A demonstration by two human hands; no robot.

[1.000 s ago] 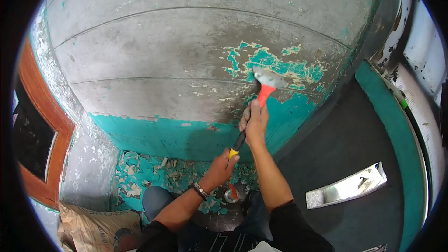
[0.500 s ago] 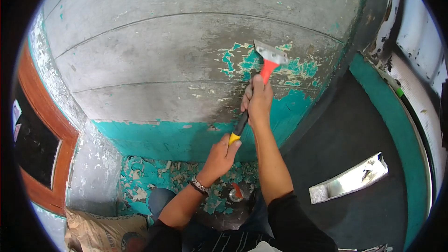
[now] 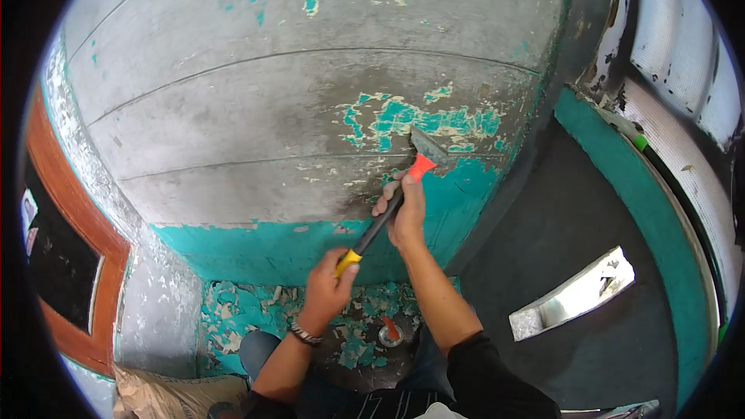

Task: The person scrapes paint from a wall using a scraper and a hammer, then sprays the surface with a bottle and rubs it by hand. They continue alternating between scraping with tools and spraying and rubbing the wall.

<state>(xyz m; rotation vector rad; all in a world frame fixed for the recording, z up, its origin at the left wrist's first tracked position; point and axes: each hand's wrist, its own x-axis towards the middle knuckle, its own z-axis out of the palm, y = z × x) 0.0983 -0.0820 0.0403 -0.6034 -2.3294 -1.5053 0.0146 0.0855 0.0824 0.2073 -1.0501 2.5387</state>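
Note:
Both hands grip a long-handled paint scraper [image 3: 378, 223] with a metal blade, red neck, black shaft and yellow end. My right hand [image 3: 405, 209] is closed round the upper shaft just below the red neck. Lower down, my left hand [image 3: 329, 287] wraps the yellow end. The blade lies over the wall [image 3: 233, 124], at the lower edge of a patch of flaking teal paint [image 3: 458, 122]. Grey surface shows around that patch, and a band of teal paint [image 3: 256, 252] runs along the wall's bottom.
Teal paint flakes [image 3: 240, 310] litter the floor at the wall's foot. Among them sits a small round metal object with a red part [image 3: 390, 332]. A brown paper sack [image 3: 171, 396] lies at lower left, near a wooden frame [image 3: 109, 295]. A bent shiny metal piece [image 3: 574, 295] rests on the dark surface at right.
The scraper and both hands have moved down and left in view, the blade passing from within the teal patch to its lower edge. The camera view has shifted slightly.

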